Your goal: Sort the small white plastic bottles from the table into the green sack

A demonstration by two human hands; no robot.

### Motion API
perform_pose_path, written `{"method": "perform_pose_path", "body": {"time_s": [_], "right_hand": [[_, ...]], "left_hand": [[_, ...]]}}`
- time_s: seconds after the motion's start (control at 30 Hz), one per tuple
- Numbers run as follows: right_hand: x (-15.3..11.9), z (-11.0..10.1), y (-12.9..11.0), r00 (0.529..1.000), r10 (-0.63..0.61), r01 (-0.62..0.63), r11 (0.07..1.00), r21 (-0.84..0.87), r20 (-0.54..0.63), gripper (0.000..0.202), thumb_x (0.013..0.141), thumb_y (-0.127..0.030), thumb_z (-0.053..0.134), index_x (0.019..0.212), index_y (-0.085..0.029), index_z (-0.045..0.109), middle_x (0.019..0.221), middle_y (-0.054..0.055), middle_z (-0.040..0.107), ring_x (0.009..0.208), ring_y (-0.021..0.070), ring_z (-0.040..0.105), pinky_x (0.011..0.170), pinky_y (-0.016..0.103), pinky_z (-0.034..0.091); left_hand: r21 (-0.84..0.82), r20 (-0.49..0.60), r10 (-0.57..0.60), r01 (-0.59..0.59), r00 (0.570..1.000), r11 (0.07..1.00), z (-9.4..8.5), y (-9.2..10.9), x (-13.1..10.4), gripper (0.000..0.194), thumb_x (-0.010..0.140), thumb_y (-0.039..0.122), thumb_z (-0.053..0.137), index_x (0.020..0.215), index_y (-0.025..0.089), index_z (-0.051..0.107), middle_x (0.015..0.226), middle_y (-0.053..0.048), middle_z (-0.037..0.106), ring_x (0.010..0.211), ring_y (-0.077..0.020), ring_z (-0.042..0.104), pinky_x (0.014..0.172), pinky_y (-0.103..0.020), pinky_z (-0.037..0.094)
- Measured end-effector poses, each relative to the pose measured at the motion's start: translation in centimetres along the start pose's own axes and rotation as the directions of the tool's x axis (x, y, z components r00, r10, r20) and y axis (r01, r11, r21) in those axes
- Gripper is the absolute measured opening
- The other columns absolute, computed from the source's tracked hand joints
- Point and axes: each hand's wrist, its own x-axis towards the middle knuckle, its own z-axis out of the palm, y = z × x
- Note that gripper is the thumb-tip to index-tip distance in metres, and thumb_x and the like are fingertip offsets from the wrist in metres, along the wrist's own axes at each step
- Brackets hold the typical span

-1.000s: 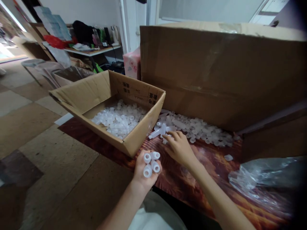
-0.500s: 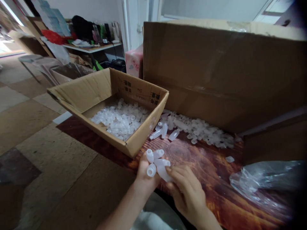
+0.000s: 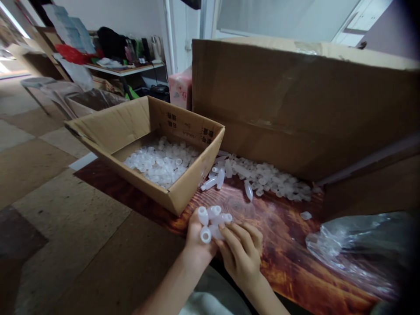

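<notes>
My left hand (image 3: 197, 240) is wrapped round several small translucent white plastic bottles (image 3: 205, 235), their open necks pointing up and toward me. My right hand (image 3: 243, 247) presses against the right side of this bunch, its fingertips on a small bottle (image 3: 216, 232) there. The palm side of my left hand is mostly hidden by the bottles. Just beyond, a loose bottle (image 3: 249, 191) lies on the wooden table (image 3: 278, 236), and a few more lie by the box corner.
An open cardboard box (image 3: 173, 201) with many small white pieces stands at the left. Behind the table rises a large carton (image 3: 288, 100), with a pile of white pieces (image 3: 269, 177) along its foot. Clear plastic film (image 3: 348, 249) lies at the right.
My right hand has moved left, closer against the bunch in my left hand. The loose bottle on the table has turned and shifted to the right. The view has tilted slightly.
</notes>
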Motion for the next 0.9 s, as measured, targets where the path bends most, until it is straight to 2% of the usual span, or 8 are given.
{"method": "perform_pose_path", "body": {"time_s": [0.07, 0.17, 0.33, 0.5, 0.67, 0.73, 0.8, 0.9], "right_hand": [[1.2, -0.4, 1.5, 0.999, 0.024, -0.020, 0.997, -0.069, 0.047, 0.021, 0.097, -0.030, 0.044, 0.110, -0.024, 0.060, 0.097, 0.008, 0.065, 0.093, 0.0227, 0.059, 0.081, 0.039, 0.049], [4.1, -0.3, 5.8, 0.974, 0.200, -0.177, 0.964, -0.198, 0.106, 0.038, 0.101, -0.028, 0.022, 0.113, -0.018, 0.056, 0.099, 0.012, 0.063, 0.091, 0.0217, 0.060, 0.078, 0.035, 0.050], [8.0, 1.4, 12.2, 0.846, 0.382, -0.216, 0.884, -0.415, 0.372, 0.022, 0.089, -0.028, 0.052, 0.099, -0.013, 0.066, 0.081, 0.013, 0.064, 0.079, 0.0271, 0.061, 0.070, 0.035, 0.044], [8.6, 2.3, 12.9, 0.710, 0.426, -0.176, 0.879, -0.444, 0.561, 0.028, 0.082, -0.018, 0.058, 0.108, -0.018, 0.067, 0.086, 0.012, 0.065, 0.078, 0.0268, 0.064, 0.068, 0.032, 0.043], [8.6, 1.2, 11.6, 0.658, 0.453, -0.274, 0.888, -0.370, 0.602, 0.050, 0.082, -0.019, 0.059, 0.131, -0.019, 0.051, 0.095, 0.009, 0.063, 0.080, 0.0227, 0.065, 0.070, 0.031, 0.048], [8.1, -0.2, 9.8, 0.707, 0.442, -0.364, 0.897, -0.252, 0.553, 0.052, 0.090, -0.021, 0.050, 0.140, -0.020, 0.035, 0.099, 0.008, 0.062, 0.081, 0.0193, 0.065, 0.070, 0.029, 0.050], [7.0, -1.9, 7.3, 0.818, 0.400, -0.454, 0.890, 0.038, 0.413, 0.049, 0.096, -0.024, 0.042, 0.142, -0.022, 0.025, 0.109, 0.010, 0.060, 0.088, 0.0185, 0.065, 0.073, 0.029, 0.053], [4.9, -3.8, 3.8, 0.931, 0.220, -0.330, 0.847, 0.417, 0.290, 0.047, 0.093, -0.017, 0.048, 0.136, -0.028, 0.033, 0.126, 0.011, 0.056, 0.113, 0.0224, 0.058, 0.092, 0.039, 0.050]], "left_hand": [[-0.006, -0.045, 0.046, -0.046, 0.998, 0.999, 0.0, 0.5, 0.0, 0.020, 0.079, 0.031, 0.055, 0.067, 0.015, 0.056, 0.057, -0.005, 0.063, 0.049, -0.0172, 0.059, 0.046, -0.026, 0.042], [-0.012, -0.097, 0.095, -0.097, 0.991, 0.995, -0.1, 1.0, -0.1, 0.015, 0.080, 0.023, 0.054, 0.067, 0.017, 0.053, 0.056, -0.002, 0.061, 0.050, -0.0179, 0.060, 0.043, -0.025, 0.037], [-0.017, -0.090, 0.091, -0.093, 0.992, 0.996, -0.4, 0.7, -0.3, 0.014, 0.079, 0.023, 0.058, 0.068, 0.017, 0.052, 0.059, -0.001, 0.062, 0.054, -0.0203, 0.063, 0.045, -0.026, 0.035], [0.006, -0.096, 0.063, -0.062, 0.993, 0.998, -0.1, 0.3, -0.1, 0.016, 0.080, 0.027, 0.056, 0.068, 0.018, 0.051, 0.061, -0.002, 0.063, 0.057, -0.0224, 0.064, 0.044, -0.025, 0.033], [0.051, -0.165, 0.037, -0.029, 0.986, 0.998, 0.3, -0.1, -0.1, 0.018, 0.083, 0.030, 0.052, 0.071, 0.017, 0.053, 0.061, -0.003, 0.064, 0.055, -0.0221, 0.065, 0.043, -0.025, 0.033], [0.044, -0.179, 0.049, -0.041, 0.983, 0.998, 0.3, -0.4, -0.1, 0.015, 0.080, 0.029, 0.055, 0.071, 0.017, 0.054, 0.061, -0.003, 0.065, 0.055, -0.0218, 0.065, 0.043, -0.025, 0.034], [0.035, -0.154, 0.052, -0.048, 0.987, 0.998, 0.4, -0.7, 0.0, 0.012, 0.076, 0.027, 0.058, 0.070, 0.016, 0.056, 0.061, -0.004, 0.066, 0.052, -0.0204, 0.063, 0.043, -0.025, 0.035], [0.026, -0.063, 0.036, -0.034, 0.997, 0.999, 0.7, -1.2, -0.1, 0.010, 0.073, 0.023, 0.059, 0.068, 0.014, 0.059, 0.059, -0.004, 0.064, 0.050, -0.0175, 0.060, 0.047, -0.026, 0.041]]}}
